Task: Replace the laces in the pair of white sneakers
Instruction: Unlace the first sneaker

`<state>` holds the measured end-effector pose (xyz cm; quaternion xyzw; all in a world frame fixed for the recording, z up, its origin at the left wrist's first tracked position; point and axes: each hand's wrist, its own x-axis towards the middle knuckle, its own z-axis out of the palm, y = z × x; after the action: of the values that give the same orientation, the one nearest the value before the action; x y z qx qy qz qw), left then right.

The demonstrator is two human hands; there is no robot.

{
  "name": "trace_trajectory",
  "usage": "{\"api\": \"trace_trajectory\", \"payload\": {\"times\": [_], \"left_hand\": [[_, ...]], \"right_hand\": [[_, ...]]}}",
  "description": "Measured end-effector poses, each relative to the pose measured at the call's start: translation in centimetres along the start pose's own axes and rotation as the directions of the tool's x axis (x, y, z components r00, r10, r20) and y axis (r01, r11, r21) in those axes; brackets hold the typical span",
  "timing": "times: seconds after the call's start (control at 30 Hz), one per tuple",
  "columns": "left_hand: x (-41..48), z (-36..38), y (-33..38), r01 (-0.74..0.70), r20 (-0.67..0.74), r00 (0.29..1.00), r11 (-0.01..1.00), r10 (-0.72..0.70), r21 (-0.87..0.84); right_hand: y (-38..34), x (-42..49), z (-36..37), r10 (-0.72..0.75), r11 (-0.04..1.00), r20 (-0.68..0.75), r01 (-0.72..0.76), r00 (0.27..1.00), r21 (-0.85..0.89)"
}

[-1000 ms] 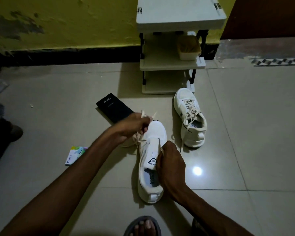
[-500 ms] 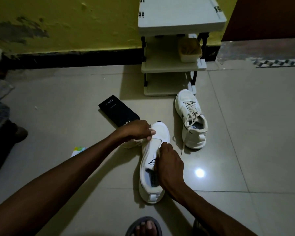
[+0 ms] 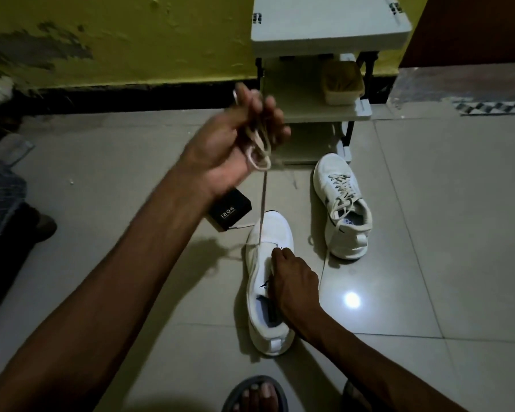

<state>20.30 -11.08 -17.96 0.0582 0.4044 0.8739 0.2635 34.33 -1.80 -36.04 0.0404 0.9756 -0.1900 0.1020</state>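
A white sneaker (image 3: pixel 268 233) lies on the tiled floor in front of me, toe pointing away. My left hand (image 3: pixel 235 144) is raised above it and grips a bunched cream lace (image 3: pixel 262 200), which runs taut down to the shoe's eyelets. My right hand (image 3: pixel 292 281) grips the shoe's tongue and right side, holding it down. The second white sneaker (image 3: pixel 344 209) lies to the right, its lace threaded and its ends loose on the floor.
A black phone box (image 3: pixel 231 214) lies on the floor just left of the near shoe's toe. A white shoe rack (image 3: pixel 312 40) stands against the yellow wall, a tub (image 3: pixel 342 81) on its middle shelf. My sandalled foot (image 3: pixel 254 394) shows at the bottom edge. Dark items sit far left.
My left hand has risen from the shoe's toe up and away, drawing the lace out long and taut. My right hand stays on the shoe.
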Motion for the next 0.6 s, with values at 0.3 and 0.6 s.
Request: {"api": "trace_trajectory", "payload": {"times": [0.3,0.6], "left_hand": [[-0.5,-6.0,-7.3,0.197,-0.319,0.919,-0.429,-0.232,0.882],[-1.5,-8.5,-10.2,0.231,-0.333,0.909,-0.359,-0.253,0.904]], "right_hand": [[0.1,0.0,0.6,0.055,0.996,-0.032,-0.052,0.998,0.067],[0.2,0.0,0.8,0.061,0.995,-0.053,-0.057,0.997,0.076]]}}
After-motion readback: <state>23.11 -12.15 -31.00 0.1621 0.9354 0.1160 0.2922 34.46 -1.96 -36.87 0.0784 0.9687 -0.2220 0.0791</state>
